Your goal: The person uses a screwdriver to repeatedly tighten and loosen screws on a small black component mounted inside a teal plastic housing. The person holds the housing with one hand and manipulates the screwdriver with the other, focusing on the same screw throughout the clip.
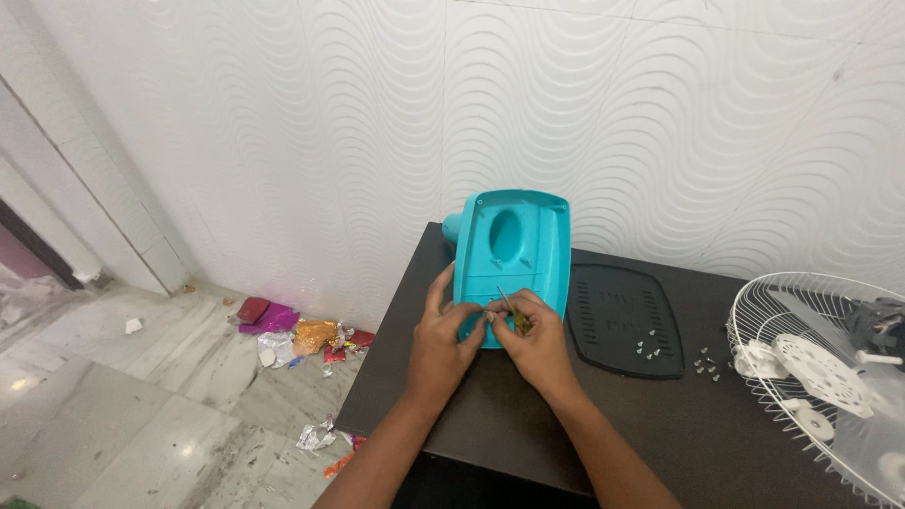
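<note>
hands gripping teal base, right pinching screwdriver | black plate, screws beside

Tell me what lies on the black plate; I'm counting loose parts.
A few small pale screws sit on the black plate near its front. More lie beside it on the table.

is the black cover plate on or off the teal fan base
Off. The black cover plate lies flat on the table beside the teal base, whose hollow underside shows.
</note>
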